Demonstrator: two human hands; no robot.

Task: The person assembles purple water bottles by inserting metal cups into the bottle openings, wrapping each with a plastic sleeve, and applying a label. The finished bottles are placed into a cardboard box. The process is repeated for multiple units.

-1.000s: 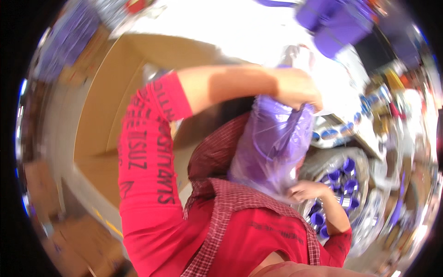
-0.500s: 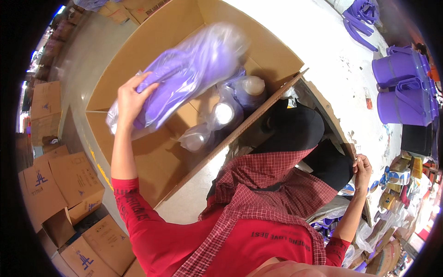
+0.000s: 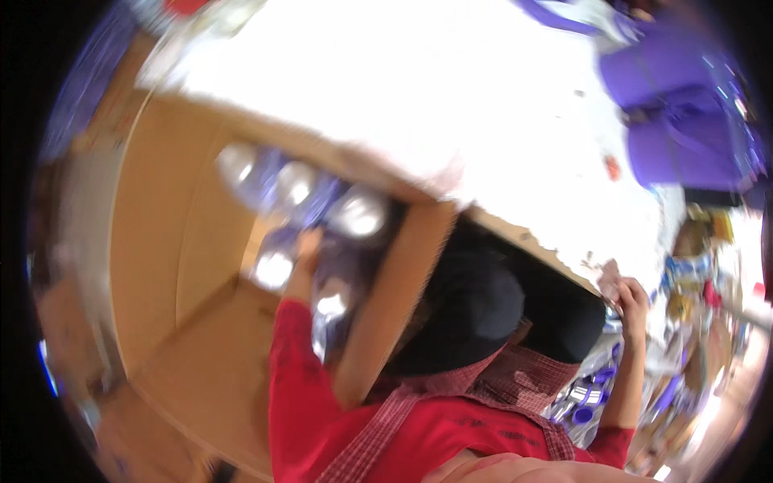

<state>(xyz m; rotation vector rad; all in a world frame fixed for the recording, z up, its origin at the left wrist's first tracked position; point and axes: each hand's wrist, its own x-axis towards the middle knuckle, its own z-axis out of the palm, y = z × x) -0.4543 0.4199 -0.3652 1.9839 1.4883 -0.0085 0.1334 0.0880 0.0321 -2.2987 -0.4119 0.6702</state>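
Observation:
My left hand reaches down into a large open cardboard box. It is beside a purple bundle in clear plastic, whose round end shines pale; motion smears the fingers, so their grip is unclear. Several similar wrapped purple bundles stand close together along the box's far and right sides, one with a bright round top. At the right, my right hand is closed at the edge of the white worktable. A small pinkish scrap shows by its fingertips; what the fingers pinch is too blurred to name.
Purple buckets stand on the table at the upper right. Below them lies a clutter of small packages. Purple parts lie beneath the table edge by my right arm. The box's near-right wall rises beside my knees.
The view has swung left toward the box. My left hand has gone from holding a wrapped purple bundle above the box to down inside it. My right hand stays at the table edge.

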